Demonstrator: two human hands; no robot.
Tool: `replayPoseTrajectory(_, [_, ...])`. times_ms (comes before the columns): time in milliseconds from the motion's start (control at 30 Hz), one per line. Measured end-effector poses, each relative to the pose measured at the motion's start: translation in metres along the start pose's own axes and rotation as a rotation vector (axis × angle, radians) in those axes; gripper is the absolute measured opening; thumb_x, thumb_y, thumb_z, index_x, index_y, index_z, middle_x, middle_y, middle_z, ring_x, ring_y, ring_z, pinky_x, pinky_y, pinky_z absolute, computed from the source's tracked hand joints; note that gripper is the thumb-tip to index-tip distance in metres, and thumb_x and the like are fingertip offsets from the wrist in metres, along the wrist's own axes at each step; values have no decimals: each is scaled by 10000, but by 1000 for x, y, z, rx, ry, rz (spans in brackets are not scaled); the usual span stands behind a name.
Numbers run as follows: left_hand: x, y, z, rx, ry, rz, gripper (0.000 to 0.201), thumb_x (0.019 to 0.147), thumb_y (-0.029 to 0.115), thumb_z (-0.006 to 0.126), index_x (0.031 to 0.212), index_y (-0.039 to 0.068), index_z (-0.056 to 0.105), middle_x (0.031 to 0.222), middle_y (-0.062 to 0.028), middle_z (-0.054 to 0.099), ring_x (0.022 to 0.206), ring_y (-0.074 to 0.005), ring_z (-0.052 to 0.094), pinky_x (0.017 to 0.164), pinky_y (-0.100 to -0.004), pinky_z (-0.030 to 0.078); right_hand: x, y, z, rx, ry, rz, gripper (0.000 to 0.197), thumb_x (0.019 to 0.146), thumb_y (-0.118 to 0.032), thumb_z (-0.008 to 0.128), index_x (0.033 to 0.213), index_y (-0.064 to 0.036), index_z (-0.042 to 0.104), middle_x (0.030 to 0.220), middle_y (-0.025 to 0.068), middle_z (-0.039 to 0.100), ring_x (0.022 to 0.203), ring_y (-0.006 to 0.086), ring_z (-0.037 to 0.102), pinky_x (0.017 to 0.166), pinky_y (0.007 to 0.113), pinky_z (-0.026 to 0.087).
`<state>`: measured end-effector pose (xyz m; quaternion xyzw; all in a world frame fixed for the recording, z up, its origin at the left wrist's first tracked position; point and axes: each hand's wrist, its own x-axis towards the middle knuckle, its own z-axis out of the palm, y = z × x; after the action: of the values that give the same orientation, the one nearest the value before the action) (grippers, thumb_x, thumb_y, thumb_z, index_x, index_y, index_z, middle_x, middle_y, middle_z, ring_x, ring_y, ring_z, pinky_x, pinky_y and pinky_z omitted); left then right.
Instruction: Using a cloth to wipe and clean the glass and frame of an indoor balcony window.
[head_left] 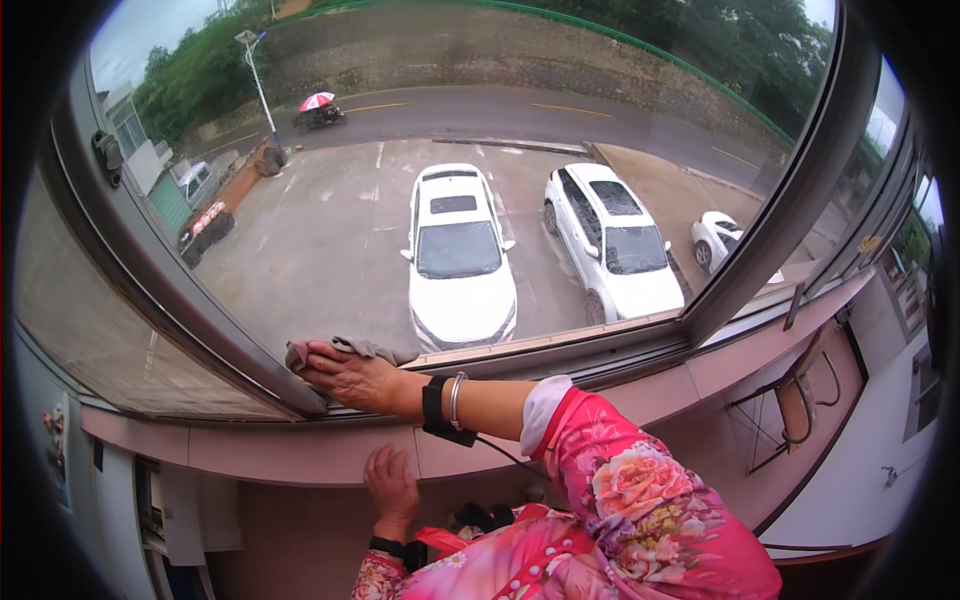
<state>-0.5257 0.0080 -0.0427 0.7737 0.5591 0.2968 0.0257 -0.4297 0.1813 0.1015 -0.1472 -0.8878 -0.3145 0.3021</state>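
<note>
My right hand [352, 381] presses a grey-brown cloth [372, 348] against the lower left corner of the window pane, beside the dark frame [225, 345]. Its fingers lie over the cloth, which bunches out past them on both sides. A silver bangle and a black strap with a cable sit on that wrist. Lower down, my left hand [393, 490] rests at the edge of the pink windowsill [470, 440], holding nothing, its fingers stretched out and slightly apart.
The sliding window track [620, 358] runs along the sill. At the right stands a folding chair-like metal frame [795, 405]. A white cabinet [185, 510] is at lower left. Beyond the glass are parked white cars [463, 295], a road and a rider's umbrella [317, 101].
</note>
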Motion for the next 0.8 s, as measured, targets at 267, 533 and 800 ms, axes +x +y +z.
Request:
replayPoseTrajectory(267, [-2,-7,3,-8,31,8,320,784,44,526,1098,72,582,1246,-137,475,1223,-339,390,1021,-460,301,-58,80,-139,-137,-9,180,448,748,-164,566,1195,-155,602,1317,-24,462,1260,201,380,1126,398,244])
replayPoseTrajectory(533, [0,-3,-1,19,15,12,359,775,22,515,1130,60,553,1251,-150,461,1215,-353,388,1021,-467,295,-188,161,-277,-452,102,531,432,729,-77,635,1153,-152,596,1368,44,413,1231,298,397,1058,457,293])
replayPoseTrajectory(800, [0,2,-1,84,-10,-59,429,728,27,505,1155,64,528,1265,-147,446,1228,-358,368,1035,-478,264,-286,189,-329,-649,252,913,580,917,-127,432,1428,26,202,1489,211,187,1379,381,153,1128,441,105])
